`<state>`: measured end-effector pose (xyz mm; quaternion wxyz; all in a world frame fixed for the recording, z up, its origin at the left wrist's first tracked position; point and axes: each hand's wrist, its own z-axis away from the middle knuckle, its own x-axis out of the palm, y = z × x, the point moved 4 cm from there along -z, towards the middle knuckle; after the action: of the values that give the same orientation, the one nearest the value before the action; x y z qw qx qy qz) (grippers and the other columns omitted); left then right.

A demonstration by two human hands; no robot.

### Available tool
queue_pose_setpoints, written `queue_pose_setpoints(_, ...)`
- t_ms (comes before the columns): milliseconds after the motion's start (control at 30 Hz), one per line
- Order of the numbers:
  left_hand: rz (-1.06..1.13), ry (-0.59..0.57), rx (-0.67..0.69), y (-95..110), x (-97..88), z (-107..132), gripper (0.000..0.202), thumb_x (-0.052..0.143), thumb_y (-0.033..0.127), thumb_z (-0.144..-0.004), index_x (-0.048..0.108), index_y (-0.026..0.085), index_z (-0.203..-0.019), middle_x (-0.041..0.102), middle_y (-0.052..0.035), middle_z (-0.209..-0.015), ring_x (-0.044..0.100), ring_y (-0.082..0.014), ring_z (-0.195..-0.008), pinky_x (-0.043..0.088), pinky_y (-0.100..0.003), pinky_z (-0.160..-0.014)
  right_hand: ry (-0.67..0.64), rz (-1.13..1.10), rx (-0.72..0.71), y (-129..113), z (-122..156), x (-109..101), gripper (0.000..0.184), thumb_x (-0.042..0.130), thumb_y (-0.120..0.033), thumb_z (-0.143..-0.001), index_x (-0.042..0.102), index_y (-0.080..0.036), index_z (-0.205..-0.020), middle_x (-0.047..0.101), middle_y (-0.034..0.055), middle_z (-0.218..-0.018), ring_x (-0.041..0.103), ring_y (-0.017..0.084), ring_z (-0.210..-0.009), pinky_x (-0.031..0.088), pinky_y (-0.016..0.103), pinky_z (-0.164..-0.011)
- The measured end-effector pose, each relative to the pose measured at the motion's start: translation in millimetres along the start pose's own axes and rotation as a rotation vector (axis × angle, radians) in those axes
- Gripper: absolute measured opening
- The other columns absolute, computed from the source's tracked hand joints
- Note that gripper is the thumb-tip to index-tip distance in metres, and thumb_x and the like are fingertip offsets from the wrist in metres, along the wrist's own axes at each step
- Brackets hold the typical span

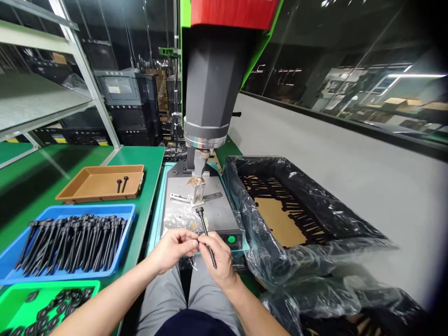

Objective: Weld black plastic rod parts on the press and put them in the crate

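My right hand is closed around a long thin black rod with a thicker round head. The rod leans, its head pointing away from me and its thin end showing below the fingers. My left hand is pinched, its fingertips meeting those of my right hand beside the rod; anything between them is too small to make out. Just beyond the rod's head stands a small metal fixture on the machine's grey base plate. Above it hangs the head of a press-like machine.
At left, a blue tray holds many similar rods and a green tray black ring-shaped parts. Behind them, a brown tray has two short black pieces. A plastic-lined box with rods on cardboard stands right. A green button sits on the base.
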<state>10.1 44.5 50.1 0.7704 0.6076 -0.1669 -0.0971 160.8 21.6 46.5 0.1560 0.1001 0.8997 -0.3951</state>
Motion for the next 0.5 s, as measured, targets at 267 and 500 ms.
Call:
queue_pose_setpoints(267,0.047,0.03,-0.093,1.4,-10.0,-6.0,0.038,0.081,0.04,-0.066,0.067,0.012,-0.088,0.07,-0.0046,-0.072,0.064,-0.0147,-0.068,0.05,-0.026,-0.067,-0.123,0.054,-0.113,10.9,-0.2,3.7,0.044,0.058,-0.025,-0.088,0.051,-0.018,-0.13,0.057,0.0125,-0.104,0.058,0.024,-0.089,0.053,0.039,-0.079)
queue_pose_setpoints(500,-0.015,0.282,0.128,27.2,-45.3,-12.0,0.039,0.08,0.035,-0.063,0.068,0.013,-0.093,0.071,-0.0043,-0.079,0.066,-0.0162,-0.071,0.051,-0.03,-0.07,-0.216,-0.196,0.177,32.5,2.9,-3.6,0.031,0.039,-0.029,-0.099,0.064,-0.021,-0.115,0.062,0.0094,-0.097,0.06,0.015,-0.064,0.053,0.033,-0.065)
